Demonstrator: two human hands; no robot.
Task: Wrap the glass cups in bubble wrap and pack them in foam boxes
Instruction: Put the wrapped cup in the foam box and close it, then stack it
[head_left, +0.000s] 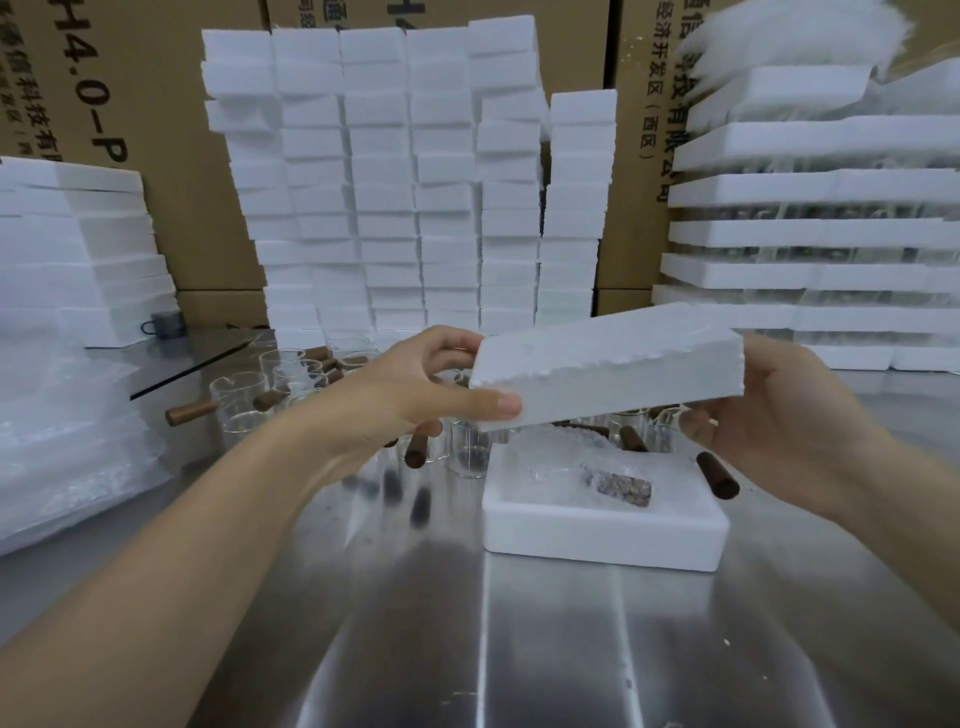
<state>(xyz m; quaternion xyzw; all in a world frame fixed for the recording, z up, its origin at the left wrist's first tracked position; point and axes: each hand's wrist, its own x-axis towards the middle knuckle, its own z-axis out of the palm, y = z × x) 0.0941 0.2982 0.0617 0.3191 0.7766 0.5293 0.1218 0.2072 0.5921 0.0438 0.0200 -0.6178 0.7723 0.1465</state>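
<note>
A white foam lid (608, 364) hangs tilted in the air between both hands. My left hand (415, 395) grips its left end, thumb on the front face. My right hand (779, 421) holds its right end from below. Under the lid, a white foam box base (602, 525) sits on the steel table, and a cup wrapped in bubble wrap (587, 475) lies in its hollow with a brown handle showing through. Bare glass cups (244, 400) with brown wooden handles stand behind and left of the box.
Tall stacks of foam boxes (405, 176) line the back, with more on the left (78, 249) and packed ones on the right (810, 234). Bubble wrap sheets (62, 441) pile at the left. Cardboard cartons (130, 104) stand behind. A loose brown handle (717, 474) lies right of the box.
</note>
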